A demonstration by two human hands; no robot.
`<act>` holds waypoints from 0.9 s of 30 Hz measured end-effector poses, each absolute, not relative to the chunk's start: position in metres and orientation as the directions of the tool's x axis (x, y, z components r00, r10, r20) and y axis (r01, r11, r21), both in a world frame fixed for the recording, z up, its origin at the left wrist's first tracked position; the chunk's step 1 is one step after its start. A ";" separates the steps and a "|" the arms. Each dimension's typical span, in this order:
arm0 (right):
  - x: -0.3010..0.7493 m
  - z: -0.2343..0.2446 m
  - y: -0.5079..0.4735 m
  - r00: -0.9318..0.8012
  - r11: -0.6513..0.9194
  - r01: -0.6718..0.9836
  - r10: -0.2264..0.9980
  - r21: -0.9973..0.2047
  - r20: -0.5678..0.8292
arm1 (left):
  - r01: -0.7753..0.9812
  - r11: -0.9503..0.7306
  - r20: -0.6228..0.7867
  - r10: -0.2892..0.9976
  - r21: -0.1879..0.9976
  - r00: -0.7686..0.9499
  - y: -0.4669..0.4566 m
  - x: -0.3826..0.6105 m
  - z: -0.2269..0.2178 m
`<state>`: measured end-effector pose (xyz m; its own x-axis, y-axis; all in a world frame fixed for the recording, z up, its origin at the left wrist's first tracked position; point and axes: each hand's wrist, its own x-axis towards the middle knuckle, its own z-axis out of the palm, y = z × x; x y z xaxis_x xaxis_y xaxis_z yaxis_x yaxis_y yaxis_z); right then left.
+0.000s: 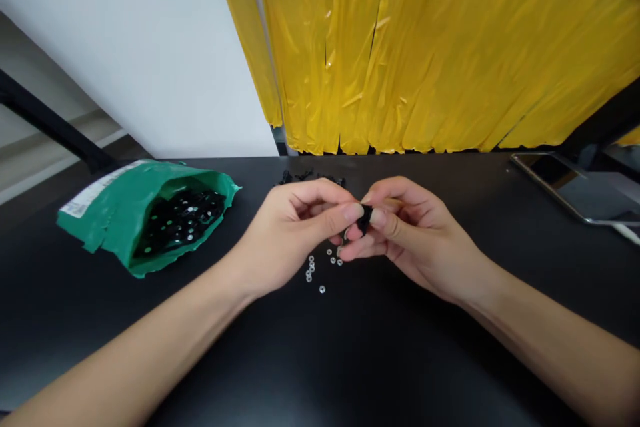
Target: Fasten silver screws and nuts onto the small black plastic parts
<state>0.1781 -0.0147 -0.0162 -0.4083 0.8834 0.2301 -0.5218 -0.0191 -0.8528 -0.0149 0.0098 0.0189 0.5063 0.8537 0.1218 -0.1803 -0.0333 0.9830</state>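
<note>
Between the fingertips of both hands is a small black piece, mostly covered, so its kind does not show. My left hand pinches it from the left, thumb on top. From the right, my right hand grips the same piece between thumb and forefinger, other fingers curled below. Under the hands, several small silvery rings lie scattered on the black table. Behind my left hand sits a loose heap of small black pieces, partly hidden.
An open green plastic bag filled with small black pieces and light round bits lies at left on the black table. A phone with a white cable rests at right. Yellow plastic strips and a white panel stand behind.
</note>
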 end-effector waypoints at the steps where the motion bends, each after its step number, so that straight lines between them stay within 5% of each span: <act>1: 0.179 -0.015 -0.015 -0.419 -0.020 -0.513 0.878 -0.858 0.230 | -0.205 0.031 0.083 0.849 0.978 0.523 0.010 -0.015 0.018; 5: 0.181 -0.013 -0.013 -0.423 0.009 -0.497 0.870 -0.868 0.251 | -0.253 0.154 0.014 0.830 0.955 0.558 0.013 -0.015 0.016; 12: 0.182 -0.014 -0.012 -0.394 0.053 -0.457 0.883 -0.888 0.255 | 0.004 -0.374 0.343 0.855 0.928 0.390 0.011 -0.013 0.018; 23: 0.183 -0.011 -0.010 -0.363 0.072 -0.418 0.901 -0.906 0.239 | -0.219 0.037 0.085 0.850 0.975 0.520 0.018 -0.013 0.009; 27: 0.182 -0.010 -0.010 -0.354 0.071 -0.411 0.906 -0.909 0.231 | -0.114 -0.220 0.248 0.866 0.969 0.434 0.019 -0.013 0.007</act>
<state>0.1821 -0.0098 -0.0099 -0.3543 0.9061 0.2312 -0.4109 0.0713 -0.9089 -0.0129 0.0190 0.0075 0.4344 0.8659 0.2479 -0.1144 -0.2200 0.9688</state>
